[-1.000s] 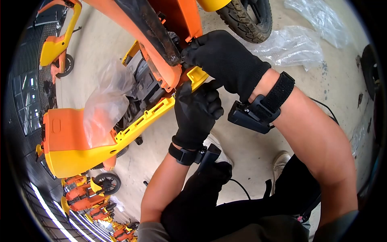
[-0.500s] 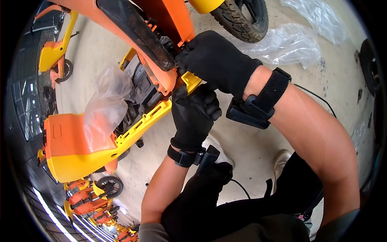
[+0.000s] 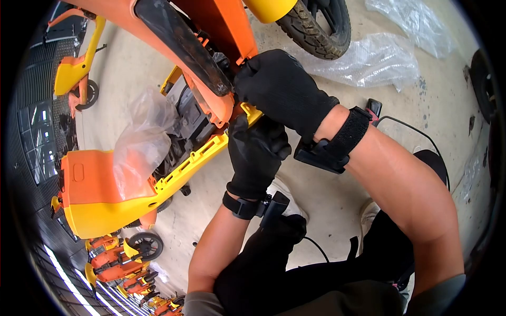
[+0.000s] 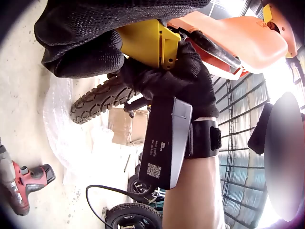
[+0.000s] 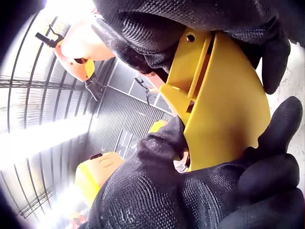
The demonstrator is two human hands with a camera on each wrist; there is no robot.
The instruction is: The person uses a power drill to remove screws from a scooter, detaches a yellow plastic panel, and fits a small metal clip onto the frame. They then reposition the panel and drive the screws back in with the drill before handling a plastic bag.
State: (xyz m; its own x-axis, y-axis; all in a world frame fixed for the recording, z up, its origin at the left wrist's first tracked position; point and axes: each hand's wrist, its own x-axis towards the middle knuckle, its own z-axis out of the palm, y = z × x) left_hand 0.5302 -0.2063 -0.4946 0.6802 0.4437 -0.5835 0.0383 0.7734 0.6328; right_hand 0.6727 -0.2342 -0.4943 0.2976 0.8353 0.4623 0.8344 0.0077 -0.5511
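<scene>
An orange scooter body (image 3: pixel 224 37) is tipped up over the concrete floor. A long yellow side panel (image 3: pixel 190 158) runs from its rear to its front end. My left hand (image 3: pixel 256 150), in a black glove, grips the panel's end (image 4: pixel 145 43) from below. My right hand (image 3: pixel 276 87), also gloved, curls over the same end where it meets the orange shell. In the right wrist view gloved fingers (image 5: pixel 200 195) wrap the yellow panel (image 5: pixel 224 109) on both sides. The joint itself is hidden under the gloves.
A knobbly tyre (image 3: pixel 319 26) sits just behind my hands. Clear plastic sheets (image 3: pixel 369 58) lie on the floor, and a plastic bag (image 3: pixel 142 142) covers the scooter's middle. A red power drill (image 4: pixel 21 183) and a black cable (image 3: pixel 416 131) lie to the right. More scooters (image 3: pixel 113 258) stand at left.
Both hands keep their hold on the panel end and have shifted with it slightly down and to the right. The drill's tip and a cable now show beyond my right wrist.
</scene>
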